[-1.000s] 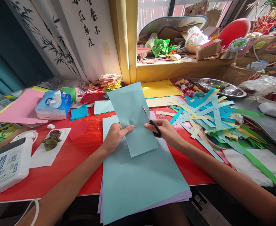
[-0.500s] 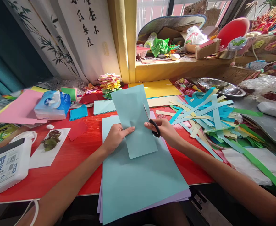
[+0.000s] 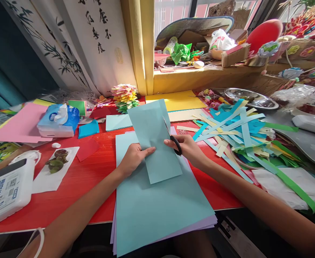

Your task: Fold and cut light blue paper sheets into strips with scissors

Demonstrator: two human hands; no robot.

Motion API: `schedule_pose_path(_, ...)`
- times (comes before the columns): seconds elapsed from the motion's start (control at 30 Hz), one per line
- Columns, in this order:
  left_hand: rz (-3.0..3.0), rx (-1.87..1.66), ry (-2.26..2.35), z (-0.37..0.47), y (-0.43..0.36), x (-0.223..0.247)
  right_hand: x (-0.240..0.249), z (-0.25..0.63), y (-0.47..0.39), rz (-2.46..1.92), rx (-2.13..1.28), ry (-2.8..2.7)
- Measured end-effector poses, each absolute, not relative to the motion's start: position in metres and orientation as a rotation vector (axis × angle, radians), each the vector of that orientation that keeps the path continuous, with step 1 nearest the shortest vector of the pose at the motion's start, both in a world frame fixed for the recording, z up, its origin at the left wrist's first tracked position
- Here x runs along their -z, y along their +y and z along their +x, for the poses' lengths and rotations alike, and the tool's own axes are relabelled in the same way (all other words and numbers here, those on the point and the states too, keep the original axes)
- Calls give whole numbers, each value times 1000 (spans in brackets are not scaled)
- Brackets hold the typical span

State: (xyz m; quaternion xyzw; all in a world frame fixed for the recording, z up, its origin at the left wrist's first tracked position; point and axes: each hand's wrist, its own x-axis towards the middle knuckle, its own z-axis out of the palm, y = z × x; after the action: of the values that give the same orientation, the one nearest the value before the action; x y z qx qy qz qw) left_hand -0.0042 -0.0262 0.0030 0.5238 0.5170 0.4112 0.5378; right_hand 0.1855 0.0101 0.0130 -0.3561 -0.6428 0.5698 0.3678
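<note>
Pinched between thumb and fingers of my left hand [image 3: 134, 157] is a light blue rectangular sheet of paper [image 3: 161, 166], held tilted above a stack. My right hand [image 3: 186, 147] is closed on black-handled scissors [image 3: 177, 144], whose blades point up and away, along the sheet's right side. Whether the blades are cutting into the paper I cannot make out. Beneath both hands lies a stack of large light blue sheets [image 3: 157, 211], with lilac sheets showing under its edges. The stack reaches past the table's front edge.
On the red table [image 3: 74, 200], a heap of cut paper strips [image 3: 227, 125] lies to the right. At left are a tissue pack [image 3: 59, 123] and a white case [image 3: 10, 190]. A metal bowl [image 3: 250, 98] and folded paper pile [image 3: 124, 98] stand behind.
The held sheet has shifted slightly down, its lower edge moving a little to the right. Both hands keep their grip, and the view has moved slightly.
</note>
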Motion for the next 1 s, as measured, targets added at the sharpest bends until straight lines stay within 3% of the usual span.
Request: schedule_pose_path(1.0, 1270, -878, 1216, 0, -29, 1, -21, 189, 8, -892, -1248, -1717)
